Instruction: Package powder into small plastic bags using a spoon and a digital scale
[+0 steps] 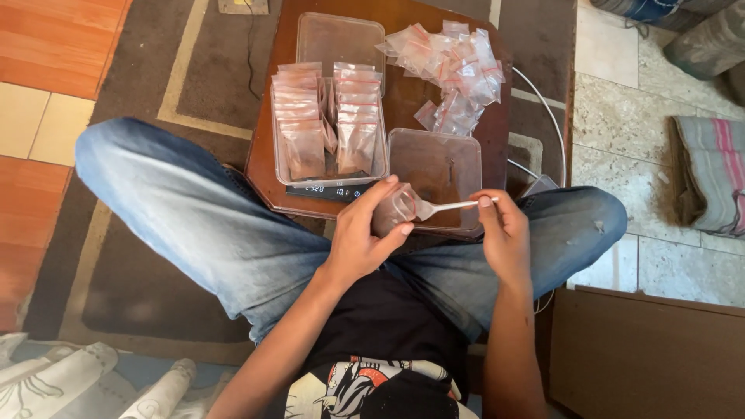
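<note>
Now | left hand (pixel 358 237) clamped on small bag (pixel 394 208) | right hand (pixel 503 229) pinching white spoon (pixel 446 206), bowl at bag's mouth, 3 o'clock | best: keep mouth wide, tip slowly over tub (pixel 444 167).

A person sits cross-legged in jeans before a low wooden tabletop (pixel 268 167). The left hand (pixel 361 233) holds a small clear bag (pixel 393 208) open; the right hand (pixel 503 229) pinches a white plastic spoon (pixel 446 207), its bowl at the bag's mouth. Behind stand a tub of filled bags (pixel 330 128), a brown-dusted tub (pixel 436 167) and loose empty bags (pixel 454 70).
</note>
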